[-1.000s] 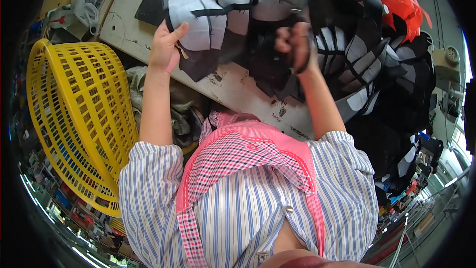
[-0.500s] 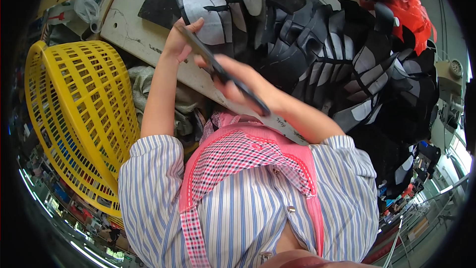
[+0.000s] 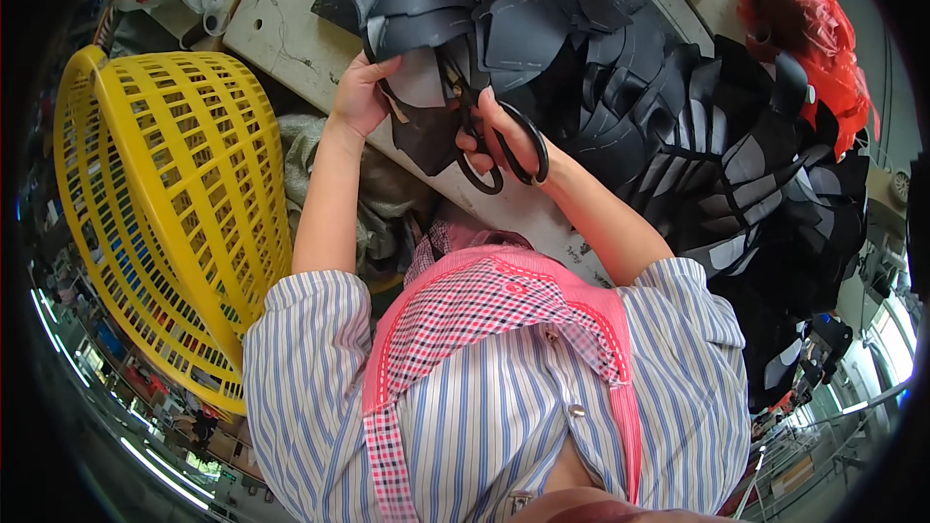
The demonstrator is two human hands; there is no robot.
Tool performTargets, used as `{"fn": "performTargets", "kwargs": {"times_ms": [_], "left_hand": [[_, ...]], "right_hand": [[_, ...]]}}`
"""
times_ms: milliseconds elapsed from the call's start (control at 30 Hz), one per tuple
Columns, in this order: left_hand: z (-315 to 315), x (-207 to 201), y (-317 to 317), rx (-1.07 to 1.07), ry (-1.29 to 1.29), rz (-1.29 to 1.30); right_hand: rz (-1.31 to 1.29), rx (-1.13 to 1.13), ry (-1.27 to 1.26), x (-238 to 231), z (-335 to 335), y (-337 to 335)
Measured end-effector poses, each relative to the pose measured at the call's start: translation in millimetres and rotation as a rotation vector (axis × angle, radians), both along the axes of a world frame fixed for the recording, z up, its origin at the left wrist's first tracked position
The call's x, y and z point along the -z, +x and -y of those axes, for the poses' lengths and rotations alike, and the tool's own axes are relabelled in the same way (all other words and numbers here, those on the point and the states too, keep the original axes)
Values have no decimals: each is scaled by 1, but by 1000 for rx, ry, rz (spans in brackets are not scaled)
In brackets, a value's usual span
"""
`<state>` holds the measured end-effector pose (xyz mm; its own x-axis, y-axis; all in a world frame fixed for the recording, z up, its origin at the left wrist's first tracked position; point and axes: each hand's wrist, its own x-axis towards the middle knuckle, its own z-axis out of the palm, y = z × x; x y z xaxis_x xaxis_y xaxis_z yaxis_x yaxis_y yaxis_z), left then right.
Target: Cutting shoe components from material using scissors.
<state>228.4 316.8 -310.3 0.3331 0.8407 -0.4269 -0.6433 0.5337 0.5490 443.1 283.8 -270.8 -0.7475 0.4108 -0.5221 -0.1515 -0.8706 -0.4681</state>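
My left hand grips the edge of black, sheet-like cut pieces with grey backing, thumb on top and fingers hidden underneath. In my right hand is a pair of scissors with black loop handles, my fingers through the loops. The blades point away from me in among the pieces, close to the grey-backed part beside my left hand. Their tips are hidden, so I cannot tell whether they touch material.
A large pile of black and grey pieces covers the right of the pale worktable. A yellow plastic basket stands tilted on the left. Red plastic bags lie at the far right; greyish sacking hangs below the table edge.
The scissors have swung from lying across my left hand to pointing in among the pieces. Black faces of the held pieces now show where pale backing did. The view has shifted slightly.
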Motion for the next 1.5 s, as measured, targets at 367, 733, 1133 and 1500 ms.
{"fn": "performTargets", "kwargs": {"times_ms": [367, 733, 1133, 1500], "left_hand": [[12, -14, 18, -165, 35, -57], [-20, -45, 43, -95, 335, -344], [-57, -39, 124, 228, 390, -498], [-55, -59, 116, 69, 462, -503]], "right_hand": [[288, 173, 319, -2, 5, -5], [171, 877, 307, -25, -65, 119], [1153, 826, 1452, -101, -106, 167], [962, 196, 701, 12, -189, 204]]}}
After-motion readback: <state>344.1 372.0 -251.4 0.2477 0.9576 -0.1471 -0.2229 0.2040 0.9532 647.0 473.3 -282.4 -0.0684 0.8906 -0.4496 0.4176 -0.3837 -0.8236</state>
